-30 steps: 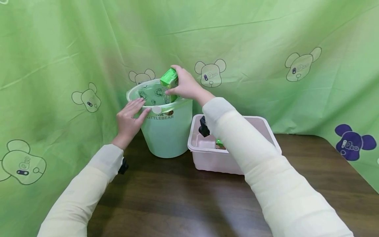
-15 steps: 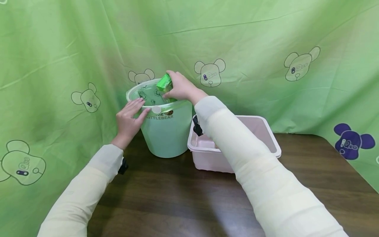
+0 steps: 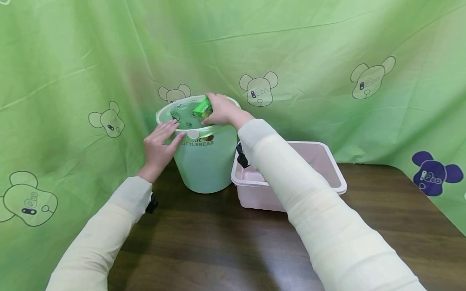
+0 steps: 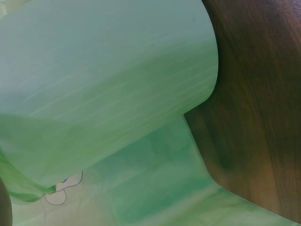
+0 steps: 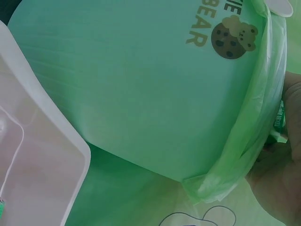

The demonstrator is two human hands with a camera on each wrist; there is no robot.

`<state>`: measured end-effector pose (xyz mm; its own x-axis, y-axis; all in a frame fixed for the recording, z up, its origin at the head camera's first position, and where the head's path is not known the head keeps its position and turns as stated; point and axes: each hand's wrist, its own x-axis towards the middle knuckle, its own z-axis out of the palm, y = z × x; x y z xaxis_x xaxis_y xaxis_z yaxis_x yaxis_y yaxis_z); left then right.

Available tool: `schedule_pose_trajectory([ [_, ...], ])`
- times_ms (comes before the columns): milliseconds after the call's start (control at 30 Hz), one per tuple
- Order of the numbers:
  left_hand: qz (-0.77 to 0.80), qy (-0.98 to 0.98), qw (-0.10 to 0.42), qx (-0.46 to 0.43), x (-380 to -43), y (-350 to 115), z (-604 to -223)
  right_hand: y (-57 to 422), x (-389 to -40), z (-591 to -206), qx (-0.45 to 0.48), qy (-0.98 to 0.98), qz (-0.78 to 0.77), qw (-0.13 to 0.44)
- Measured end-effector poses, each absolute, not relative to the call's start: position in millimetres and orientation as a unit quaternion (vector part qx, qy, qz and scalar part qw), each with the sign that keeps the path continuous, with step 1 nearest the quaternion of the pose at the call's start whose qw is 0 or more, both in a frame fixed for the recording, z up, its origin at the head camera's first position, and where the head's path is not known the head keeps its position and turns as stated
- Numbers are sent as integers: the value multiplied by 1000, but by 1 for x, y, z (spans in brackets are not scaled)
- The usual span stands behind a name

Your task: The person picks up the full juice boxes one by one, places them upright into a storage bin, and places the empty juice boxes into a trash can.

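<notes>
In the head view, my right hand [image 3: 223,110] grips a small green box [image 3: 202,108], tilted, at the mouth of a mint-green bin [image 3: 205,169]. The bin carries bear lettering and is lined with a thin, green see-through bag [image 3: 187,115] folded over the rim. My left hand [image 3: 158,143] holds the rim at the front left, fingers over the top and thumb outside by a white round button [image 3: 193,134]. In the right wrist view, a sliver of the green box [image 5: 280,120] shows behind the hand; the box's lower part is hidden.
To the bin's right stands a pink rectangular tub [image 3: 255,196], partly covered by my right sleeve. Inside it, the right wrist view shows a white string [image 5: 21,136] leading to a green piece [image 5: 1,208]. A printed green cloth [image 3: 309,48] hangs behind the dark wooden table [image 3: 204,242].
My right hand has lowered the green box from above the rim into the bin's mouth, moving slightly left and tilting it. The left hand has stayed at the rim.
</notes>
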<state>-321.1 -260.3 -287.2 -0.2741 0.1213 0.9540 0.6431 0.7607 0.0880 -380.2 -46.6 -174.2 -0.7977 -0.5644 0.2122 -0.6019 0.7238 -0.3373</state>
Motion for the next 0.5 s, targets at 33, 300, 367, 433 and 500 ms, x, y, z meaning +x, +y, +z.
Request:
schedule_pose_trajectory([
  [33, -236, -763, 547, -252, -321, -260, -287, -47, -380, -174, 315, -927, 196, 47],
  [300, -231, -766, 544, -253, -321, -260, -286, -46, -380, -175, 307, -929, 202, 36],
  [367, -231, -765, 546, -253, -322, -260, -287, -46, -380, -175, 306, -929, 204, 35],
  [433, -231, -762, 549, -254, -323, -260, -287, -45, -380, -175, 308, -928, 205, 35],
  [500, -235, -759, 552, -253, -324, -260, -288, -44, -380, -176, 311, -927, 204, 38],
])
